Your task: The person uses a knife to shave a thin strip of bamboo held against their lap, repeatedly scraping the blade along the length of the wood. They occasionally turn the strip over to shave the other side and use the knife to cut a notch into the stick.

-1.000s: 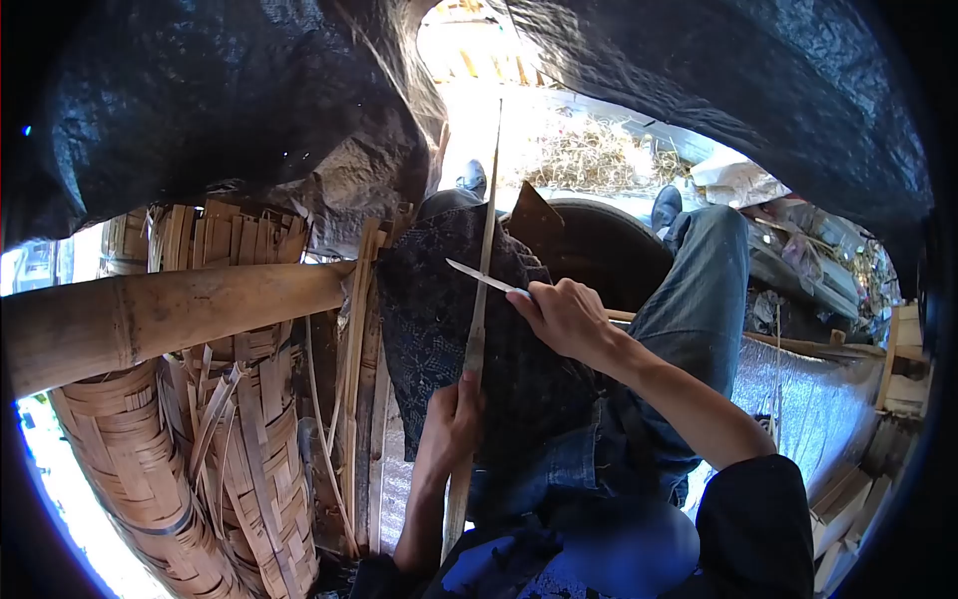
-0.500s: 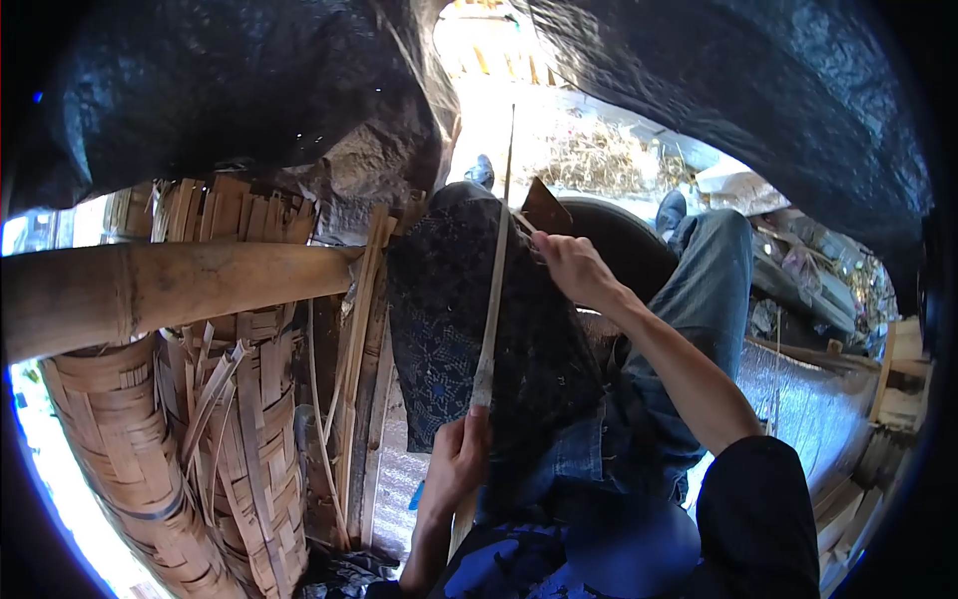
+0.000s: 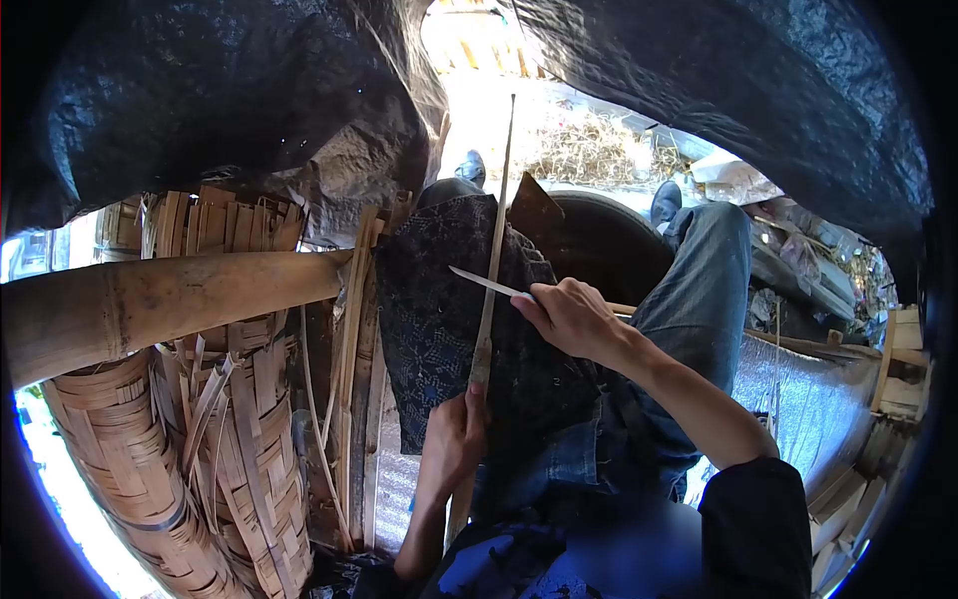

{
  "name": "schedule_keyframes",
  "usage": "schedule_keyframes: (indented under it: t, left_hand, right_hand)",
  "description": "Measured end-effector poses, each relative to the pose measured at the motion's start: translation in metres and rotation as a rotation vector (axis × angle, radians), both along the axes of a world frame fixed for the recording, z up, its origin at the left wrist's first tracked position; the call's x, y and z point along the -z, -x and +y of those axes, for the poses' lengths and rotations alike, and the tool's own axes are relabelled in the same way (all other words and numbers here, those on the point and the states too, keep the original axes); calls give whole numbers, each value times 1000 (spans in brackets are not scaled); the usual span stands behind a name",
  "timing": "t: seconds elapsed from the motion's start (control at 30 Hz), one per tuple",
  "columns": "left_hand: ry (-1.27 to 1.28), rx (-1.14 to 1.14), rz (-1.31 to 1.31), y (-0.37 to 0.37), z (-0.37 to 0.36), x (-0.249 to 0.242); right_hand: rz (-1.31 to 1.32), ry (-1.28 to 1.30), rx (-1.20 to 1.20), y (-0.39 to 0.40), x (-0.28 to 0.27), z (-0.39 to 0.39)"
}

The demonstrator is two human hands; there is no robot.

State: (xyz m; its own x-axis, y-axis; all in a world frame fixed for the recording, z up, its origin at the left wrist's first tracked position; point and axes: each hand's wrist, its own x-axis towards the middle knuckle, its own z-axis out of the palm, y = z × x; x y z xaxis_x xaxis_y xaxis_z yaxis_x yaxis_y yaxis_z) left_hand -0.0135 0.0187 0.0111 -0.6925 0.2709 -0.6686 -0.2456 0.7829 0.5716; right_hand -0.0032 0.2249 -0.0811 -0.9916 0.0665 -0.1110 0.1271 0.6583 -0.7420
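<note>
My left hand (image 3: pixel 454 439) is closed round the lower part of a long, thin bamboo strip (image 3: pixel 501 225), thumb laid along it. The strip points away from me over a dark patterned cloth (image 3: pixel 424 339) draped on my leg, and its lower end runs on below the hand. In my right hand (image 3: pixel 577 317) is a knife (image 3: pixel 481 281), its narrow pale blade pointing left and crossing the strip above my left hand. A light stick-like handle end shows past the right wrist.
A thick bamboo pole (image 3: pixel 180 304) juts in from the left above tall woven bamboo baskets (image 3: pixel 120 429). Upright bamboo slats (image 3: pixel 354 369) stand beside my left leg. Black plastic sheeting (image 3: pixel 718 110) hangs overhead. A dark round object (image 3: pixel 609 245) sits between my legs.
My right hand has come down the strip towards me, and the knife blade now lies across the strip, pointing left. The left hand keeps its hold with little movement.
</note>
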Motion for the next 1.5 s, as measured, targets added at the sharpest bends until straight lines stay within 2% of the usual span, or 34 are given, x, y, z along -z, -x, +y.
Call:
schedule_keyframes:
  t: [0.07,0.17,0.37,0.5,0.57,0.63,0.67,0.8,0.9,0.97,1.1,1.27,1.33,1.5]
  left_hand:
    - [28,42,94,-3,1,-1]
    - [41,68,152,-7,1,-2]
    - [24,43,131,-15,-7,-5]
    - [-32,5,119,-18,-12,-2]
    - [-54,-7,61,-23,-19,-1]
    - [-55,-58,-26,-26,-24,-2]
    - [-55,-114,-123,-26,-26,-3]
    - [-49,-194,-182,-21,-18,-3]
    - [-106,-133,-112,-21,-21,4]
    - [-66,-77,-75,-18,-20,1]
    - [-14,0,28,-20,-20,-2]
    - [79,80,142,-22,-16,-19]
    - [115,76,85,-24,-18,-30]
    - [101,5,-30,-39,-36,-40]
  right_hand:
    - [-89,8,6,2,-4,0]
    - [-37,-39,50,5,0,-11]
    - [-28,-33,110,28,13,-10]
    - [36,-123,141,45,27,0]
    - [79,-108,157,56,30,10]
    - [-27,82,170,64,22,20]
    - [-16,137,175,59,16,21]
    - [19,181,135,21,-7,4]
    - [18,98,86,3,-5,-5]
    - [-92,88,63,2,0,-8]
    - [-147,98,50,10,5,-8]
    - [-87,60,29,22,18,-8]
    - [23,77,36,25,23,-11]
    - [33,80,172,47,50,12]
